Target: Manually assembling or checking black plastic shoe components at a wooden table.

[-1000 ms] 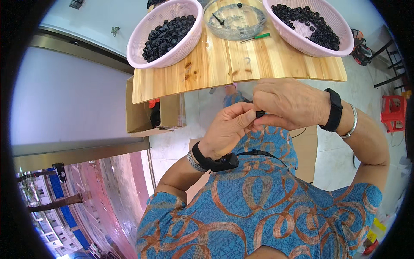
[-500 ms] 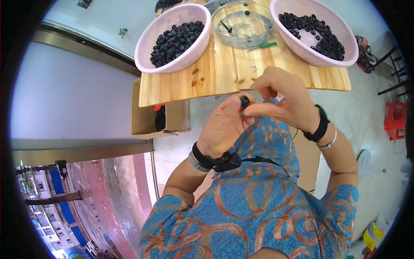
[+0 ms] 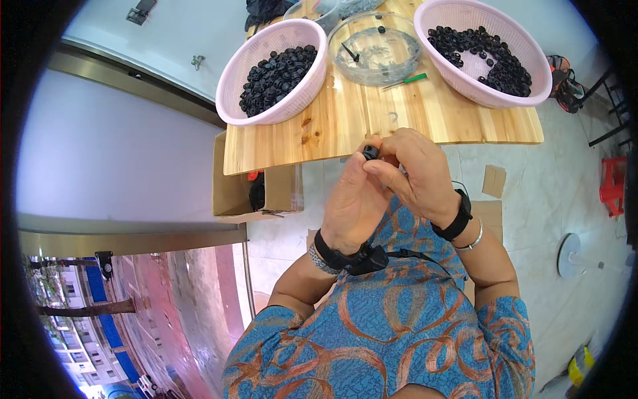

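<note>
A small black plastic part [image 3: 370,153], rounded with an opening in it, is pinched at the fingertips of my left hand [image 3: 352,199], just off the table's front edge. My right hand [image 3: 420,171] is closed against the same part, its thumb at the lower right side and the bent fingers behind. Whether a second small piece is between the fingers is hidden. At the far left stands a pink basket [image 3: 229,86] heaped with small black parts [image 3: 276,80]. Another pink basket [image 3: 475,93] at the far right holds black ring-like pieces [image 3: 508,76].
On the wooden table [image 3: 266,146] between the baskets sits a round clear tray [image 3: 339,70] with a few black pieces. A green-handled screwdriver [image 3: 413,78] lies before it. Below the table's left end is an open cardboard box [image 3: 282,189]. A red stool [image 3: 611,183] stands far right.
My right hand has moved left and down, and its raised fingers have closed in on the black part. My left hand still grips it, now turned slightly. The view has shifted a little.
</note>
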Motion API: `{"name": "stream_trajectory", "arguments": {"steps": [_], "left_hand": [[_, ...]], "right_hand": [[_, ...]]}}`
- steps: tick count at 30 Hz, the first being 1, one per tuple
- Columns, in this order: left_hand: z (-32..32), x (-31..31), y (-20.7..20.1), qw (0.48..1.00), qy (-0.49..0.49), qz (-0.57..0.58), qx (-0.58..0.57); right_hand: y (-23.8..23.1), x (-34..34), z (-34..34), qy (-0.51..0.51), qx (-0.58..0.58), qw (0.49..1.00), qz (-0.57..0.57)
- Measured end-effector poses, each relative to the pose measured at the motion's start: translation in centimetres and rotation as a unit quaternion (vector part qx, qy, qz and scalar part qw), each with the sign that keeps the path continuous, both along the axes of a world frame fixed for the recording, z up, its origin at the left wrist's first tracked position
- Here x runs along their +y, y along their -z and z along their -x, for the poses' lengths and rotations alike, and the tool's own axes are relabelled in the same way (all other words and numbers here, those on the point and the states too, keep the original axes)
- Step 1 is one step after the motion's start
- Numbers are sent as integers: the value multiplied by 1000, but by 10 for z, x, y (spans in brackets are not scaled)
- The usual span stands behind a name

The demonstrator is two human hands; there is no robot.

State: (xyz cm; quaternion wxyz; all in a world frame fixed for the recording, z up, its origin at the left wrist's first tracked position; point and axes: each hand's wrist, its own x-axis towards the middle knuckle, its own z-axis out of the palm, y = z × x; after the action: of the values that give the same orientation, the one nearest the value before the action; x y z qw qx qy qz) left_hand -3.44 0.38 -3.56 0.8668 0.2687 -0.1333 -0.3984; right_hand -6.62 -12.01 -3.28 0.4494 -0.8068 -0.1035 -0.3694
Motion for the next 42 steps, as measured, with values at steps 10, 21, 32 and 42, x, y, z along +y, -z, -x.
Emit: {"name": "stream_trajectory", "arguments": {"steps": [10, 21, 32, 42], "left_hand": [[1, -2, 1, 997, -29, -38, -52], [3, -3, 1, 932, -177, -140, -284], [4, 7, -3, 980, -113, -43, -158], [3, 8, -2, 984, -102, -35, -142]], "right_hand": [[-10, -2, 8, 90, -48, 987, 127], [-17, -13, 11, 45, -57, 988, 133], [-15, -14, 17, 38, -30, 986, 159], [-19, -17, 19, 37, -12, 980, 193]]}}
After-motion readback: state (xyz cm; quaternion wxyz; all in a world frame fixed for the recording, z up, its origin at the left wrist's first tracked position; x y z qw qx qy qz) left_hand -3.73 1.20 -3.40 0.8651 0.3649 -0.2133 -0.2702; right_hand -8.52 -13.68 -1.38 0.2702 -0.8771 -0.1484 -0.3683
